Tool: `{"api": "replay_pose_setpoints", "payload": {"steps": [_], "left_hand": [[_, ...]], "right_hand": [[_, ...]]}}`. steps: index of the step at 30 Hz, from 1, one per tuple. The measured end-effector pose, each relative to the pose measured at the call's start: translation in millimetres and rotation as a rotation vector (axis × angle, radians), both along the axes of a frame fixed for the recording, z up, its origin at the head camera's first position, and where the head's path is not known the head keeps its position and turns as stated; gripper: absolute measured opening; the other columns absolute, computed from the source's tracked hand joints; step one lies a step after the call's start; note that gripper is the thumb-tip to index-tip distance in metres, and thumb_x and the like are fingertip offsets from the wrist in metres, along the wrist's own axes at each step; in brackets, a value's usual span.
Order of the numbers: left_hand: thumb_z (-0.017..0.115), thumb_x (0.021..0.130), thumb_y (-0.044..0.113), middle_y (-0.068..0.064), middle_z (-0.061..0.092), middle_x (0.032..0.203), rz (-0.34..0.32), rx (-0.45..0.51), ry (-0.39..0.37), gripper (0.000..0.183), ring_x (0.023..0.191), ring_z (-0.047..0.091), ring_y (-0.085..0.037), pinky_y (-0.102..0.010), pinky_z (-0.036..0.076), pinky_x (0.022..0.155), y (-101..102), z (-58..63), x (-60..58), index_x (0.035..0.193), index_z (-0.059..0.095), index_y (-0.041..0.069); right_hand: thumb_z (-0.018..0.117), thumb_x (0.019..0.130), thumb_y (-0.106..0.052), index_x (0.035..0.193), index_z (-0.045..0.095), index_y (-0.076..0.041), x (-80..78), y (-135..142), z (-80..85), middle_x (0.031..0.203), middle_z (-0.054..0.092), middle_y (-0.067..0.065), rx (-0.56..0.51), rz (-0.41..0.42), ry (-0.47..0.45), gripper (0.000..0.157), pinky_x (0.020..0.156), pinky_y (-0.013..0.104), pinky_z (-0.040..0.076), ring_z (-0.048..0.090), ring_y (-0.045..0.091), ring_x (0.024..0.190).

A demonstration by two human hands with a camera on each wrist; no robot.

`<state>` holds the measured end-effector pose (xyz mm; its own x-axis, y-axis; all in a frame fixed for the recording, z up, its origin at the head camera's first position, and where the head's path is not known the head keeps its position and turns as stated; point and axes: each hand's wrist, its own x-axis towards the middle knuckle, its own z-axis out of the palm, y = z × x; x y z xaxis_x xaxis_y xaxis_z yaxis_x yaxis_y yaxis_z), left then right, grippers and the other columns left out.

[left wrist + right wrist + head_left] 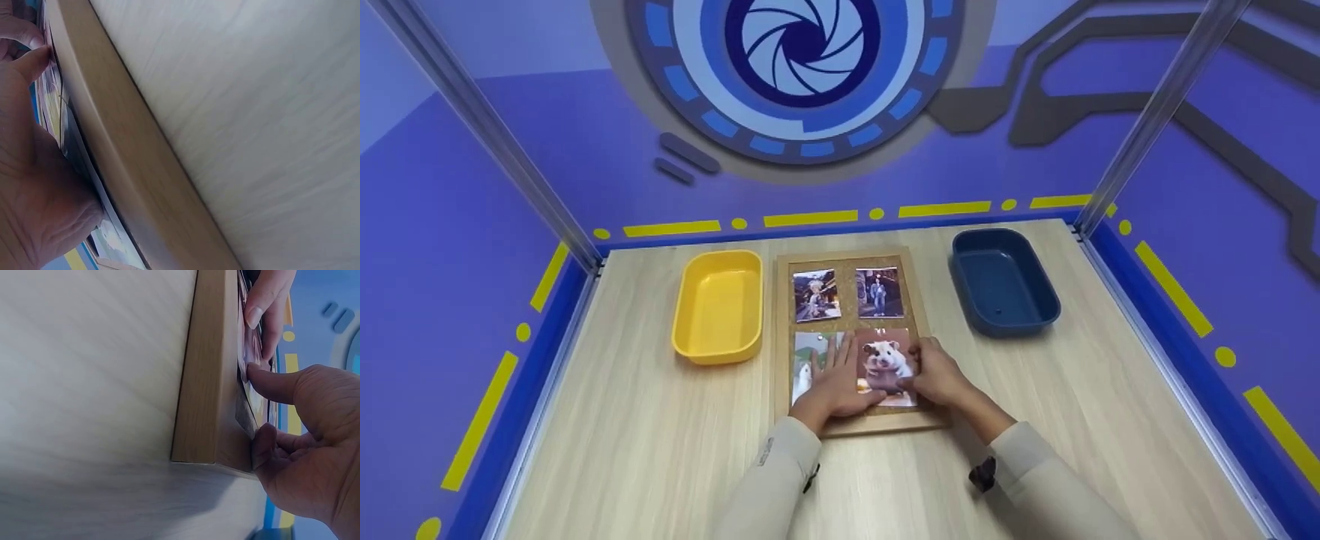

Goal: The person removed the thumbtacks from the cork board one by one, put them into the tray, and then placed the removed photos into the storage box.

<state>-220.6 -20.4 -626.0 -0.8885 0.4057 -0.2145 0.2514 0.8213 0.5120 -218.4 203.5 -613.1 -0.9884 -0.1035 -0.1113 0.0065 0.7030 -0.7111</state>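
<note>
A wood-framed corkboard (885, 424) lies on the table with photos in two rows. My left hand (840, 386) rests on the lower pair, fingers spread and straight, thumb reaching across the bottom of the hamster photo (885, 351). Beneath that hand is a partly covered photo with a white animal (803, 379). At the hamster photo's right edge, my right hand (943, 377) pinches it between thumb and curled fingers. In the right wrist view, its thumb (275, 384) lies on the photo's face and its fingers bend beside the frame.
Two smaller photos, one of a light-haired figure (816, 296) and one of a person in blue (879, 294), occupy the upper half of the board. To its left stands a yellow tray (718, 354); a dark blue tray (1012, 327) stands to the right. Printed panels enclose the table.
</note>
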Motion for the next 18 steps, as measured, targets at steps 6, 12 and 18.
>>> {"api": "replay_pose_setpoints", "payload": {"steps": [6, 12, 18], "left_hand": [[0.065, 0.087, 0.075, -0.014, -0.004, 0.182, 0.032, 0.044, -0.018, 0.128, 0.17, -0.008, -0.038, -0.069, -0.012, 0.132, -3.9, -5.4, -1.8, 0.172, -0.001, 0.006], [0.066, 0.087, 0.074, -0.015, -0.005, 0.182, 0.045, 0.116, -0.049, 0.128, 0.169, -0.009, -0.039, -0.069, -0.017, 0.13, -5.9, -4.0, -2.5, 0.172, 0.0, 0.004], [0.068, 0.088, 0.069, -0.014, -0.004, 0.182, 0.048, 0.117, -0.076, 0.126, 0.169, -0.01, -0.038, -0.069, -0.017, 0.131, -5.7, 3.1, -4.1, 0.172, 0.001, 0.005]], "right_hand": [[0.093, 0.079, -0.01, 0.117, 0.059, 0.0, -0.7, -2.2, -1.0, 0.112, 0.058, 0.013, -0.02, 0.005, 0.001, 0.052, 0.087, 0.039, 0.05, 0.056, 0.022, 0.095], [0.093, 0.079, -0.011, 0.117, 0.059, 0.0, -1.7, -1.7, -0.8, 0.113, 0.058, 0.014, -0.015, 0.007, 0.001, 0.052, 0.088, 0.041, 0.05, 0.056, 0.022, 0.096], [0.094, 0.078, -0.012, 0.117, 0.059, 0.001, -2.7, 0.4, -1.6, 0.112, 0.058, 0.014, -0.02, 0.013, 0.007, 0.054, 0.089, 0.041, 0.05, 0.056, 0.022, 0.096]]}}
